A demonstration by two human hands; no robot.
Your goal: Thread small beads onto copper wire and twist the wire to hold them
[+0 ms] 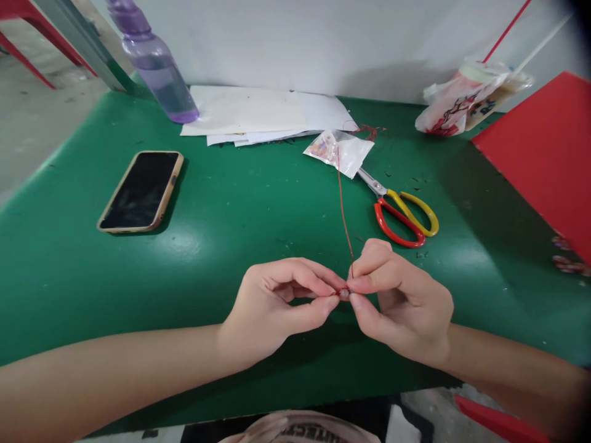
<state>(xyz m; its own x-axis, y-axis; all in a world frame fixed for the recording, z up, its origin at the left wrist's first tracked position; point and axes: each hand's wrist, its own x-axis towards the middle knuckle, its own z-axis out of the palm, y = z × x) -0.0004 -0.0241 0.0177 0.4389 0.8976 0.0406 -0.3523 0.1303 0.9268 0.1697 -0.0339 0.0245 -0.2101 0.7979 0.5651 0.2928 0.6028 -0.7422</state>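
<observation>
My left hand (286, 301) and my right hand (401, 298) meet above the green table, thumbs and fingertips pinched. Between the fingertips a small pale bead (344, 293) shows on a red cord (342, 209). One length of the cord rises from my right fingertips toward a small clear and white packet (339, 151) of tiny coloured pieces. Scissors (406, 215) with one red and one yellow handle lie behind my right hand, their blade tips hidden by the packet.
A phone (141, 192) lies on the green table (221, 215) at left. Behind are a purple-topped bottle (159, 74), white papers (258, 114) and reddish threads (368, 131). Bagged drink cups (462, 101) and a red box (549, 147) stand at right.
</observation>
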